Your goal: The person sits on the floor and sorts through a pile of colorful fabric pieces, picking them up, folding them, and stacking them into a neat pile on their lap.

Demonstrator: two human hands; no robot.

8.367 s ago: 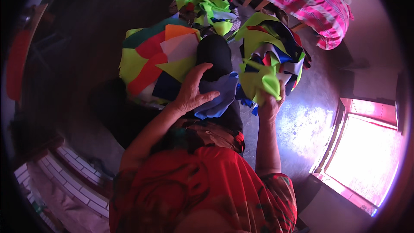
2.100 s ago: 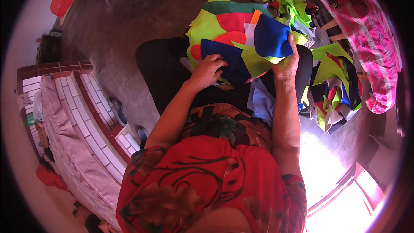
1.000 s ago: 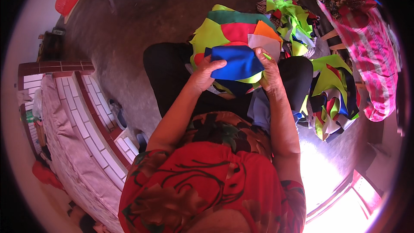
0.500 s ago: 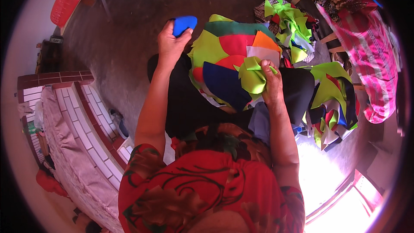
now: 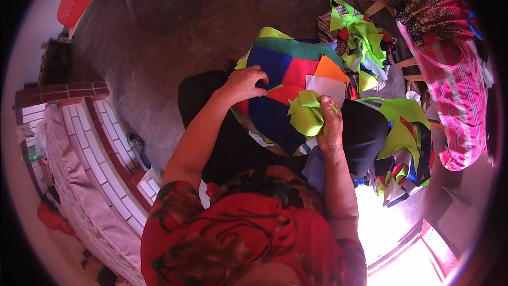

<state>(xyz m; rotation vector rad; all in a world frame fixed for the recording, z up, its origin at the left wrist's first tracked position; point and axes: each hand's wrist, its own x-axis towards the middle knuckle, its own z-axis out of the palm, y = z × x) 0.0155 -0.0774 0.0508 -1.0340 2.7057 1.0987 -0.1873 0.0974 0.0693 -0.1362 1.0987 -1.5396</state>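
Observation:
Across my lap lies a patchwork of coloured cloth pieces (image 5: 275,122) in navy, red, green, orange, pale grey and yellow-green. A blue cloth piece (image 5: 271,65) lies flat on its upper left part. My left hand (image 5: 246,83) rests at this piece's lower left edge, thumb and forefinger curved and apart. My right hand (image 5: 330,122) grips a folded bunch of yellow-green cloth (image 5: 307,114) between thumb and fingers, over the patchwork's right side. The undersides of the left fingers are hidden.
Cloth scraps lie in a pile (image 5: 365,42) at the far right and another heap (image 5: 402,137) beside my right knee. A pink checked cloth (image 5: 450,95) drapes over something at the right edge. White-tiled brickwork (image 5: 106,164) stands at left, a shoe (image 5: 138,150) beside it.
My left hand has come down and right to the patchwork. The blue piece it held raised now lies spread there. My right hand keeps its yellow-green bunch.

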